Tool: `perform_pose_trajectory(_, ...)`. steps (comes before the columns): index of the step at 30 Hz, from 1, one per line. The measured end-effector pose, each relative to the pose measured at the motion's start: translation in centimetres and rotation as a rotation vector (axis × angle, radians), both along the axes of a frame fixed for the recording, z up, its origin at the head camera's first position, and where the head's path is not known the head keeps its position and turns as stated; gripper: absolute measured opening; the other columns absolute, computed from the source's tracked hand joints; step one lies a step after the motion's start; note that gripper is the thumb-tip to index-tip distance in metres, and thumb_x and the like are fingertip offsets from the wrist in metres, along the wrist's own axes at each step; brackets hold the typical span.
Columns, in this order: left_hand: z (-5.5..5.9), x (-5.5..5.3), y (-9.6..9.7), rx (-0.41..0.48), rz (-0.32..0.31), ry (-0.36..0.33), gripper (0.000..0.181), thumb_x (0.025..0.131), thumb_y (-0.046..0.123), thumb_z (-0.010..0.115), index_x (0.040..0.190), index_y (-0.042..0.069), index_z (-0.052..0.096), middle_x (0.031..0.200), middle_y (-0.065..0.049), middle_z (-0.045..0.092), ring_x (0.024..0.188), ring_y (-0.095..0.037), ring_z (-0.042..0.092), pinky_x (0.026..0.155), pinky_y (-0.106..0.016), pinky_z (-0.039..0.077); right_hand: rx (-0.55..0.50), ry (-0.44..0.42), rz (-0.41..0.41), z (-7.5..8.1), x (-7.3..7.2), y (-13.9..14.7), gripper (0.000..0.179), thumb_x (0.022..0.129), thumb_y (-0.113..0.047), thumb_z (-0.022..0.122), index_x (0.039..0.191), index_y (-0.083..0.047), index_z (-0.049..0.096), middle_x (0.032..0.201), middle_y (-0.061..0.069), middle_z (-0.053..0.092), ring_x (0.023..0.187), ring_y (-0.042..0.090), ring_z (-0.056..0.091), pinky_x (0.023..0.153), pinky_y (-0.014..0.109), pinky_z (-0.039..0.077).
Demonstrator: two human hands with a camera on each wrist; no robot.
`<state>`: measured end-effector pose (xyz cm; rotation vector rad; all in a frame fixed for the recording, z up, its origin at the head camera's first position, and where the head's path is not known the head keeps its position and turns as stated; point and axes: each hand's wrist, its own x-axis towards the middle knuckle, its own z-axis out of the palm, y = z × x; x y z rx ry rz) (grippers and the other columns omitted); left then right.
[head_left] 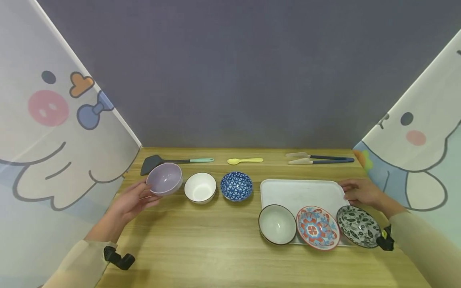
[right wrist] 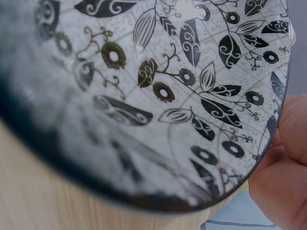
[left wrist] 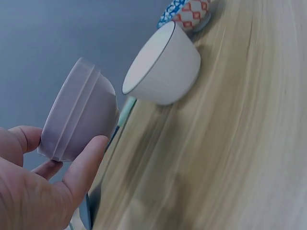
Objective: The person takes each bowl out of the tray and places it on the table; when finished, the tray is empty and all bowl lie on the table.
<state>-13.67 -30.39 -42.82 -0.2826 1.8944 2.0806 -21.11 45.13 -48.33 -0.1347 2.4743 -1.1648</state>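
Observation:
My left hand [head_left: 135, 200] grips a light purple bowl [head_left: 165, 179] by its rim and side, thumb and fingers spread around it. In the left wrist view the purple bowl [left wrist: 81, 110] is tilted and held above the wood table. To its right stands a white bowl [head_left: 200, 188] with a dark rim, then a blue patterned bowl [head_left: 236, 186]. My right hand [head_left: 365, 194] holds the right edge of a white tray [head_left: 302, 192], fingers bent at its rim. Close under that wrist is a black-and-white leaf-patterned plate [head_left: 359, 226], which fills the right wrist view.
A grey-white bowl [head_left: 277, 225] and a red-and-blue floral plate [head_left: 318, 228] overlap the tray's front edge. Along the back lie a turner [head_left: 153, 163] with a mint handle, a yellow spoon [head_left: 245, 160] and tongs [head_left: 320, 160]. Printed panels flank the table [head_left: 201, 248]; a grey wall stands behind.

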Motion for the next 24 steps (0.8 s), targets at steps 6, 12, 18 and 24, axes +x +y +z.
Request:
perform_pose_trajectory(6,-1.1,1.1,-1.5,0.036,0.046,-0.057,0.074,0.11,0.015,0.04,0.161,-0.002,-0.011,0.11,-0.006,0.066,0.102,-0.019,0.072,0.101,-0.043,0.058,0.035,-0.001,-0.007,0.2,0.0,-0.2,0.057,0.093,0.002,0.068,0.142,0.018,0.045,0.122,0.034,0.06,0.085,0.017,0.067,0.068,0.031,0.064)
perform_pose_trajectory(12,-2.5,1.9,-2.2,0.015,0.06,-0.085,0.074,0.11,0.013,0.039,0.161,-0.003,-0.012,0.115,-0.008,0.062,0.101,-0.018,0.071,0.102,-0.044,0.058,0.028,0.005,-0.007,0.3,0.1,-0.3,0.056,0.093,0.002,0.067,0.142,0.019,0.045,0.122,0.035,0.06,0.084,0.016,0.068,0.067,0.031,0.064)
perform_pose_trajectory(18,-3.8,2.2,-2.3,0.017,0.085,-0.109,0.073,0.11,0.014,0.04,0.162,0.0,-0.009,0.109,-0.003,0.065,0.098,-0.017,0.072,0.096,-0.041,0.061,0.035,0.002,-0.01,0.3,0.1,-0.3,0.057,0.093,0.002,0.068,0.142,0.019,0.045,0.121,0.035,0.061,0.083,0.016,0.068,0.068,0.031,0.064)
perform_pose_trajectory(24,-4.5,2.2,-2.5,0.041,0.102,-0.12,0.073,0.111,0.015,0.041,0.162,0.001,-0.009,0.105,-0.002,0.068,0.099,-0.019,0.073,0.097,-0.043,0.061,0.043,0.0,-0.001,0.4,-0.2,-0.4,0.056,0.093,0.002,0.068,0.142,0.019,0.045,0.122,0.035,0.06,0.084,0.016,0.068,0.068,0.031,0.064)
